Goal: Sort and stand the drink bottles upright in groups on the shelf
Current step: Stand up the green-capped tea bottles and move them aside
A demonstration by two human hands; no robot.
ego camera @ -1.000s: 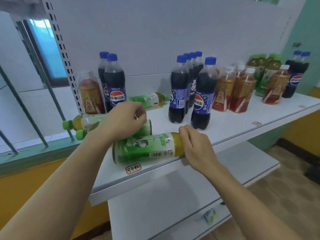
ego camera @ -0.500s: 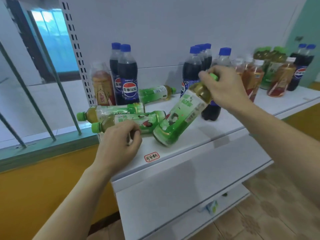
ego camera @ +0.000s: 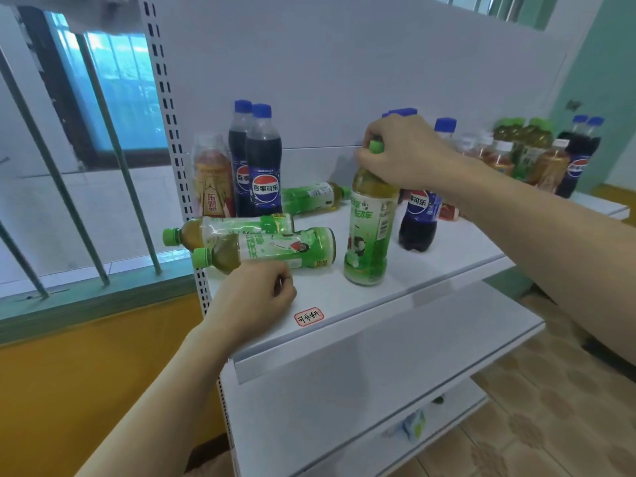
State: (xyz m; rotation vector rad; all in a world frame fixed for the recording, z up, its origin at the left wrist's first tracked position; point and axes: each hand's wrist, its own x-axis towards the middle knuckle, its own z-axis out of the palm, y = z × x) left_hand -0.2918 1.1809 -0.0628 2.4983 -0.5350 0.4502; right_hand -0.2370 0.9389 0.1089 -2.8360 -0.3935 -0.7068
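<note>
item: green tea bottle [ego camera: 370, 232], standing on the white shelf [ego camera: 347, 304] near its front lip, long axis vertical with a slight lean, green cap up, base on the board. your right hand [ego camera: 407, 154] comes in from the right, forearm sloping down across the shelf, fingers wrapped over the cap and neck, clamped on the bottle.

item: two more green tea bottles, lying. the nearer lying bottle [ego camera: 268, 251] and the one behind it [ego camera: 234, 228] have long axes running left-right, caps pointing left, past the perforated upright [ego camera: 172, 149]; they touch along their sides. a third lying bottle [ego camera: 311, 197] sits further back, cap pointing right.

item: your left hand [ego camera: 254, 297], resting on the shelf front just below the nearer lying bottle, fingers curled in a loose fist, holding nothing.

item: two cola bottles [ego camera: 261, 166] upright at the back left, beside a red-labelled bottle [ego camera: 210, 180]. another cola bottle [ego camera: 418, 215] stands just right of the held bottle; more upright bottles crowd the far right.

open room: bare shelf between the held bottle and the lying pair, and along the front edge by the red-bordered label [ego camera: 308, 316].
</note>
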